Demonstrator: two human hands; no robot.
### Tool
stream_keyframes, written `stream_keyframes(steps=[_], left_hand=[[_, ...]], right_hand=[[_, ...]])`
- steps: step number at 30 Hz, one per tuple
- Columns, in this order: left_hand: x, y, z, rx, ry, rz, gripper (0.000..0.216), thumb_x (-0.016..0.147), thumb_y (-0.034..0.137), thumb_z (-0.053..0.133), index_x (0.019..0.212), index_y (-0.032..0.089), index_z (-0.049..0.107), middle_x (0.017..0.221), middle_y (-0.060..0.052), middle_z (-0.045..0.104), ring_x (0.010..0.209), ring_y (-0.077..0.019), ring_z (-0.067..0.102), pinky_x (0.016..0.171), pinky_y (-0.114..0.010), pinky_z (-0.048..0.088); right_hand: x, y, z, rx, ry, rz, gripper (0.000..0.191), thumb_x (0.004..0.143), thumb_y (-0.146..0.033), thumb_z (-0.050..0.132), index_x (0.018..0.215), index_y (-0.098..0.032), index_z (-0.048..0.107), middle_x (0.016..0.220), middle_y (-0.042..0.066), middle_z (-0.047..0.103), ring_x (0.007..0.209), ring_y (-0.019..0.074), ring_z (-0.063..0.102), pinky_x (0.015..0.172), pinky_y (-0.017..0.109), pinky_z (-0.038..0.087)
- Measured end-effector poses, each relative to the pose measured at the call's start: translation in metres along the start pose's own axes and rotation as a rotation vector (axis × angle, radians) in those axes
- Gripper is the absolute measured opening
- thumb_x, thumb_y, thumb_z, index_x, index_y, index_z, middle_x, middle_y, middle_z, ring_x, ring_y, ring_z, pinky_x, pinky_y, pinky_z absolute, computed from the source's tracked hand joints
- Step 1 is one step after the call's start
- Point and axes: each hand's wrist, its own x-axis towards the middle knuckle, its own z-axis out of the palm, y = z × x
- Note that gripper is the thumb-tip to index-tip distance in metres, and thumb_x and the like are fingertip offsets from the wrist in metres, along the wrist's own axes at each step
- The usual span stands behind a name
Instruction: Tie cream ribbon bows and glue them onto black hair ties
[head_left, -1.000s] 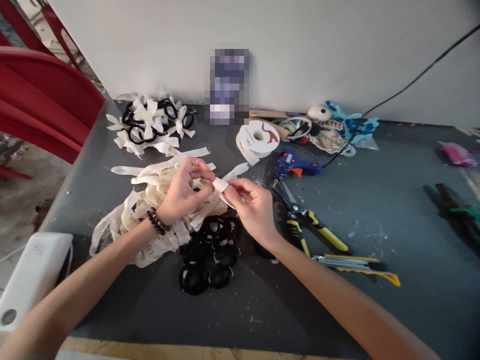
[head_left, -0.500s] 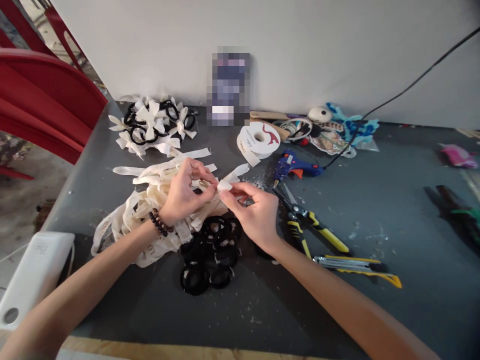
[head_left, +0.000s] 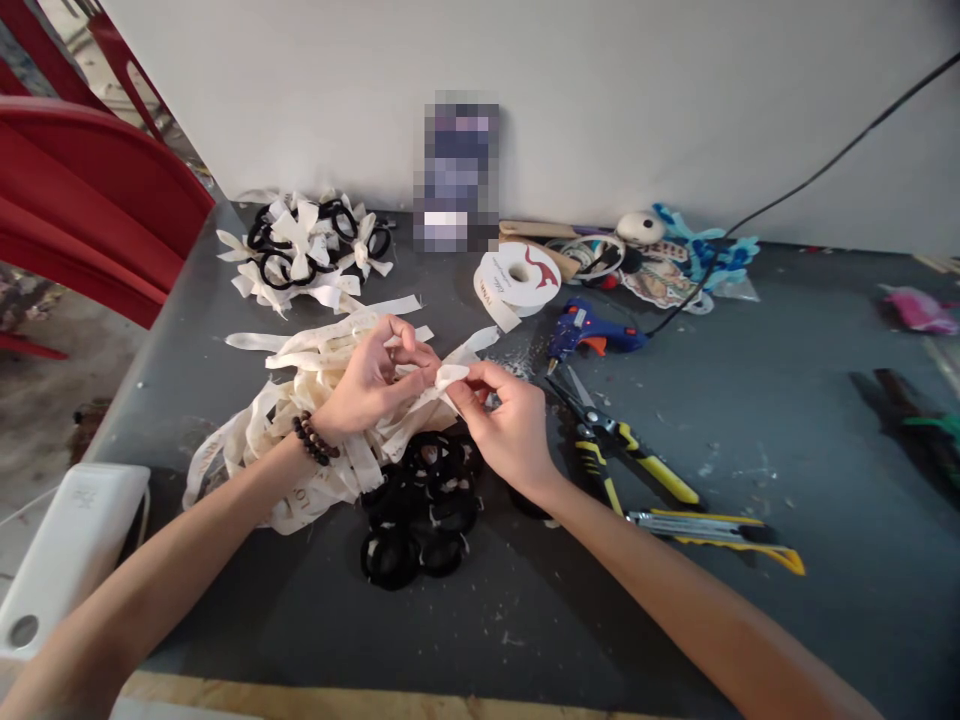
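Between my fingertips is a short piece of white ribbon [head_left: 451, 376], folded into a small loop. My left hand [head_left: 386, 378] pinches its left side, fingers curled. My right hand [head_left: 508, 415] grips the other side between thumb and forefinger. Below my left hand spreads a loose heap of cream ribbon strips [head_left: 285, 440], some with printed letters. Several black hair ties [head_left: 420, 520] lie in a pile just in front of my hands. A ribbon spool [head_left: 517, 280] lies behind them, its loose end hanging down.
Finished-looking bows on black hair ties [head_left: 300, 245] are piled at the back left. To the right lie a blue glue gun [head_left: 592, 330] with its cord, yellow-handled scissors [head_left: 622, 450] and a box cutter [head_left: 712, 530]. A white power bank [head_left: 75, 550] sits at the left edge.
The ribbon loop has turned and lengthened slightly to the right between my fingers. My right hand has shifted a little to the left; my left hand stays nearly in place.
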Motion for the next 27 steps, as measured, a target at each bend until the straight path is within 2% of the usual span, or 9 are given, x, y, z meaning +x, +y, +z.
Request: stream_keyframes(steps=[3,7,11,14,19,27], left_hand=[[0.0005,0.0014,-0.0002,-0.061,-0.066,-0.077,0.039,0.091,0.034,0.08,0.102,0.024,0.043,0.092,-0.004,0.073,0.078,-0.0161,0.072,0.057,-0.025,0.053],[-0.0009,0.0024,0.0006,0.016,-0.034,-0.022,0.027,0.093,0.03,0.078,0.1,0.022,0.053,0.088,-0.003,0.07,0.076,-0.0134,0.068,0.059,-0.024,0.054],[-0.0019,-0.0001,-0.0008,0.227,0.031,0.164,0.013,0.093,0.026,0.076,0.102,0.021,0.069,0.095,-0.006,0.073,0.087,-0.016,0.07,0.078,-0.032,0.059],[-0.0013,-0.0014,-0.0021,0.334,0.015,0.224,0.007,0.091,0.027,0.078,0.097,0.023,0.077,0.095,-0.006,0.078,0.094,-0.0201,0.072,0.088,-0.039,0.06],[0.0,0.0002,-0.0021,0.384,0.023,0.272,0.006,0.094,0.022,0.074,0.092,0.024,0.08,0.087,-0.005,0.08,0.088,-0.0205,0.074,0.09,-0.042,0.058],[-0.0007,-0.0001,-0.0015,0.417,0.02,0.247,0.011,0.096,0.025,0.073,0.103,0.023,0.082,0.097,-0.006,0.083,0.096,-0.0203,0.075,0.097,-0.039,0.057]], right_hand=[[0.0002,0.0016,-0.0008,-0.033,-0.036,-0.039,0.016,0.094,-0.035,0.066,0.088,-0.023,0.073,0.076,0.001,0.075,0.067,0.017,0.065,0.064,0.029,0.049],[0.0017,0.0021,-0.001,-0.069,-0.039,-0.02,0.016,0.095,-0.032,0.061,0.085,-0.022,0.07,0.074,0.0,0.073,0.064,0.0161,0.063,0.062,0.029,0.046],[0.0021,0.0012,-0.0002,-0.054,-0.019,-0.006,0.016,0.095,-0.034,0.063,0.088,-0.022,0.071,0.075,0.001,0.074,0.066,0.0167,0.064,0.063,0.028,0.047],[0.0016,0.001,0.0004,-0.053,-0.007,-0.027,0.014,0.095,-0.033,0.063,0.088,-0.022,0.07,0.075,0.001,0.074,0.066,0.0167,0.065,0.062,0.028,0.048],[0.0011,0.0028,0.0006,-0.063,0.01,-0.025,0.015,0.096,-0.033,0.063,0.087,-0.022,0.069,0.075,0.001,0.074,0.066,0.0164,0.065,0.063,0.028,0.048],[0.0013,0.0049,0.0005,-0.055,0.007,-0.01,0.017,0.097,-0.035,0.064,0.087,-0.022,0.068,0.076,0.0,0.073,0.067,0.0158,0.064,0.063,0.027,0.046]])
